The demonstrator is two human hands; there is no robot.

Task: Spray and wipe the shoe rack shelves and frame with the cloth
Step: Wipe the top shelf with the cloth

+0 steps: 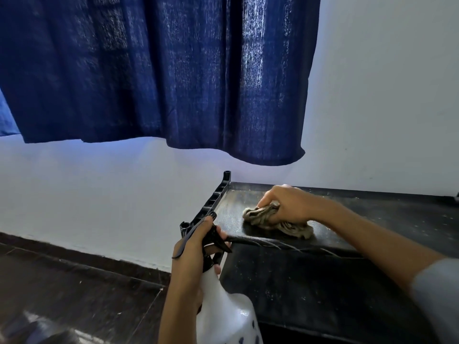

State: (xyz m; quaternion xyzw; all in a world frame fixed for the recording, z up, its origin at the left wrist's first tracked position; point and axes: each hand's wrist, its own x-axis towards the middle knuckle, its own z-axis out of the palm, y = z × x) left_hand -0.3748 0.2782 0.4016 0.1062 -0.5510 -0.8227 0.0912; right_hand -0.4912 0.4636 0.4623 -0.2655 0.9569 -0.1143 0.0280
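From the head camera we look down on the black shoe rack [347,276], which stands against the white wall [385,95]. Our right hand [285,206] is on the rack's top shelf [387,219], near its left end, with the fingers curled down over a bunched tan cloth [278,220] and pressing it onto the shelf fabric. Pale specks of dust dot the shelf to the right of the cloth. Our left hand [192,256] is at the rack's front left corner, just below the top shelf's front edge, its fingers wrapped around the neck of a white spray bottle [223,311], one finger on the black trigger [218,240]. The bottle's body hangs in front of the lower shelf [310,289]. The rack's left side frame [213,199] runs back towards the wall. Above the rack hangs a dark blue curtain [159,70]. Left of the rack lies dark floor [62,281].
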